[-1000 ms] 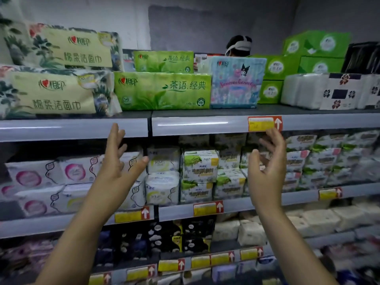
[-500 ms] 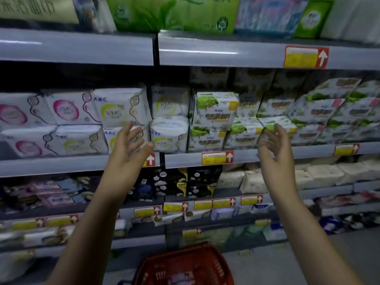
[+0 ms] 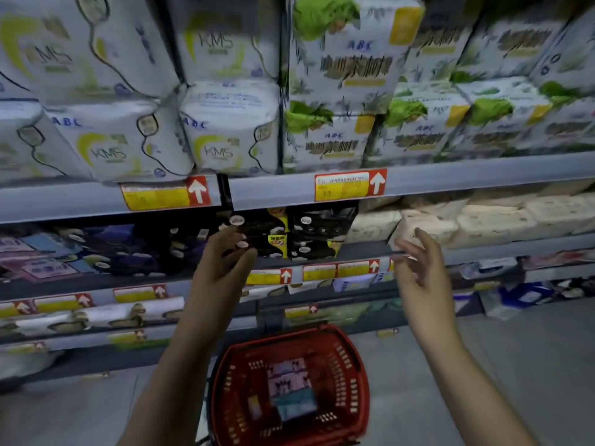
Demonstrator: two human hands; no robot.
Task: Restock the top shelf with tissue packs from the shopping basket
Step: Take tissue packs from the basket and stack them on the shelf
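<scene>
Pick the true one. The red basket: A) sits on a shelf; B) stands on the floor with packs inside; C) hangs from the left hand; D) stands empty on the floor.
B: the basket stands on the floor, packs inside; the left hand and right hand hold nothing.

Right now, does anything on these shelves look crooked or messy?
Yes. The white KMS packs on the upper left lean sideways, and one bulges over the shelf edge above the yellow price tag. Nothing looks spilled or torn.
</scene>
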